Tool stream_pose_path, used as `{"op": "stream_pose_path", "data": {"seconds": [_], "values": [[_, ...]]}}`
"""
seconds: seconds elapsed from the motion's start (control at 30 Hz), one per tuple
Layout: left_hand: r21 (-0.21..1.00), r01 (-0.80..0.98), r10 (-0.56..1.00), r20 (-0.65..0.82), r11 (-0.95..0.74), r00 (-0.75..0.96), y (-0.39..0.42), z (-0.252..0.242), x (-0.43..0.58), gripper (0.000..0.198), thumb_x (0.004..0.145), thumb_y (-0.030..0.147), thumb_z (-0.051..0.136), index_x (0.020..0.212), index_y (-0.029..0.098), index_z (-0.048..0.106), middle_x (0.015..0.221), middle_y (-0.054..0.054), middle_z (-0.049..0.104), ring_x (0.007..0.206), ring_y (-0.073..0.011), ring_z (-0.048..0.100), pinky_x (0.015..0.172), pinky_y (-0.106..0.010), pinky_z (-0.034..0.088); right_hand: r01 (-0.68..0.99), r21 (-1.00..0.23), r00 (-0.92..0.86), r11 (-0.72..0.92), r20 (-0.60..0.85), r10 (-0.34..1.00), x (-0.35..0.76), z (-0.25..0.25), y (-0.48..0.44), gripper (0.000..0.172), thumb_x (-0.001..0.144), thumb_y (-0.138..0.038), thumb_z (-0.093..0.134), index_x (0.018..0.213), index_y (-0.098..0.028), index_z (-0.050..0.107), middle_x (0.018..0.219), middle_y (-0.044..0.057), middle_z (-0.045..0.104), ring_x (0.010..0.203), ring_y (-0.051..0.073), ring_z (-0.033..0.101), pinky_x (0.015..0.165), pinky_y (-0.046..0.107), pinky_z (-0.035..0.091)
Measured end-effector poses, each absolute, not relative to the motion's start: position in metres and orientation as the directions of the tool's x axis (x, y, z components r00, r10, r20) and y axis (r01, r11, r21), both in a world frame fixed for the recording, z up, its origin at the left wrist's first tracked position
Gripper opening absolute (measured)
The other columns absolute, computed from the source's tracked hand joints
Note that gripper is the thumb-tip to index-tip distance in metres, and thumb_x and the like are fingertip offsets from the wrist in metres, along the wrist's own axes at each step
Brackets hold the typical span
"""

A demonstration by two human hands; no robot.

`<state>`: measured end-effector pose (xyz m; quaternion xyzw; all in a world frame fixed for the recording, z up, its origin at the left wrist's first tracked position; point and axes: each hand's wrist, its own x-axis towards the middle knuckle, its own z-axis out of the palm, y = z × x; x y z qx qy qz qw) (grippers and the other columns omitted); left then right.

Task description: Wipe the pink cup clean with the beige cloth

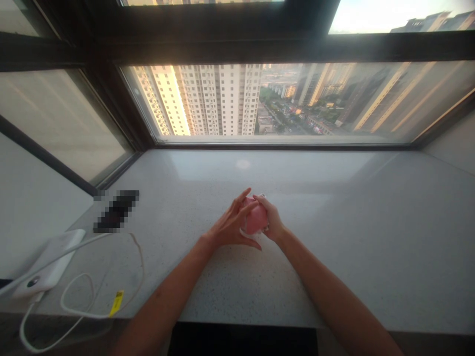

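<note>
A small pink rounded thing with white along its edge (257, 218) is between my two hands, above the pale speckled sill (252, 282). What kind of thing it is, I cannot tell. My right hand (272, 216) grips it from the right, its fingers curled round that side. On the left, my left hand (233, 223) lies against it with fingers stretched and spread, the thumb pointing out below. Parts of the pink thing are hidden behind the fingers of both hands.
At the left lies a pixelated dark object (117, 211). Nearer me are a white box-shaped device (50, 264) and a looped white cable (139, 252) with a yellow tag (116, 303). A dark window frame (282, 147) borders the sill's far side.
</note>
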<state>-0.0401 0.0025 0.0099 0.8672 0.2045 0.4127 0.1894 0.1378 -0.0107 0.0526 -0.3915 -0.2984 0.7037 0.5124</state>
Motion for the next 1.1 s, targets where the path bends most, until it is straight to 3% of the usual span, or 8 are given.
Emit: {"op": "stream_pose_path", "data": {"seconds": [0.13,0.27,0.4,0.53,0.7,0.83,0.97,1.1], "values": [[0.467,0.278,0.534,0.62,-0.84,0.575,0.001,0.015,-0.04,0.115,0.075,0.054,0.097,0.169,0.037,0.032,0.177,-0.019,0.026,0.161,-0.0432,0.038,0.128,-0.063,0.043,-0.48,-0.801,-0.242,-0.357,-0.27,0.932,0.137,0.053,-0.01,0.051,0.077,-0.069,0.08,0.086,-0.02,0.073,0.076,0.006,0.072,0.065,0.019,0.065,0.06,0.029,0.055],[0.614,0.196,0.623,0.627,-0.765,0.468,-0.005,0.019,-0.036,0.113,0.068,0.052,0.101,0.162,0.031,0.043,0.163,-0.019,0.046,0.15,-0.0419,0.05,0.122,-0.058,0.049,-0.41,-0.901,-0.096,-0.142,-0.112,0.989,0.134,0.045,-0.017,0.056,0.081,-0.077,0.075,0.086,-0.021,0.071,0.075,0.002,0.068,0.062,0.016,0.059,0.056,0.027,0.05],[0.927,-0.049,0.805,0.349,-0.372,0.48,-0.011,0.025,-0.034,0.114,0.073,0.054,0.097,0.165,0.029,0.036,0.144,-0.016,0.064,0.122,-0.0351,0.07,0.102,-0.049,0.061,-0.121,-0.969,-0.108,0.214,0.227,0.968,0.137,0.039,-0.029,0.049,0.078,-0.07,0.084,0.078,-0.023,0.069,0.068,0.001,0.06,0.061,0.017,0.051,0.056,0.03,0.043],[0.98,-0.161,0.808,0.192,-0.121,0.557,-0.012,0.027,-0.035,0.114,0.076,0.061,0.093,0.168,0.031,0.033,0.142,-0.014,0.067,0.12,-0.0353,0.072,0.104,-0.053,0.06,0.045,-0.927,-0.168,0.374,0.362,0.917,0.14,0.04,-0.032,0.052,0.079,-0.069,0.082,0.066,-0.023,0.063,0.06,0.0,0.052,0.059,0.016,0.044,0.056,0.032,0.038],[0.91,-0.065,0.766,0.382,-0.411,0.517,-0.005,0.013,-0.034,0.143,0.071,0.076,0.091,0.177,0.033,0.005,0.174,-0.022,0.034,0.156,-0.048,0.045,0.125,-0.068,0.042,-0.22,-0.972,-0.022,0.088,0.095,0.995,0.135,0.042,-0.022,0.062,0.085,-0.084,0.068,0.077,-0.023,0.065,0.065,0.0,0.057,0.058,0.016,0.05,0.053,0.029,0.04],[0.648,0.104,0.596,0.61,-0.754,0.521,0.002,0.003,-0.033,0.158,0.06,0.064,0.103,0.175,0.037,-0.003,0.182,-0.023,0.002,0.169,-0.0524,0.012,0.131,-0.076,0.028,-0.468,-0.877,-0.037,-0.109,-0.104,0.994,0.13,0.047,-0.016,0.064,0.077,-0.086,0.074,0.078,-0.024,0.062,0.064,0.0,0.059,0.058,0.017,0.055,0.053,0.028,0.044],[0.583,0.119,0.565,0.684,-0.804,0.462,-0.001,0.003,-0.033,0.138,0.065,0.055,0.103,0.172,0.035,0.017,0.172,-0.023,0.028,0.162,-0.0492,0.032,0.125,-0.07,0.041,-0.447,-0.885,-0.065,-0.133,-0.116,0.991,0.127,0.044,-0.02,0.066,0.078,-0.088,0.071,0.077,-0.023,0.062,0.067,0.001,0.061,0.057,0.015,0.052,0.054,0.028,0.045],[0.843,-0.034,0.75,0.496,-0.537,0.438,-0.011,0.011,-0.033,0.119,0.077,0.054,0.094,0.169,0.031,0.022,0.152,-0.019,0.055,0.13,-0.0388,0.065,0.107,-0.056,0.058,-0.15,-0.971,-0.033,0.184,0.191,0.981,0.13,0.037,-0.027,0.063,0.085,-0.085,0.066,0.076,-0.023,0.067,0.069,0.003,0.062,0.061,0.018,0.051,0.058,0.031,0.042]]}}
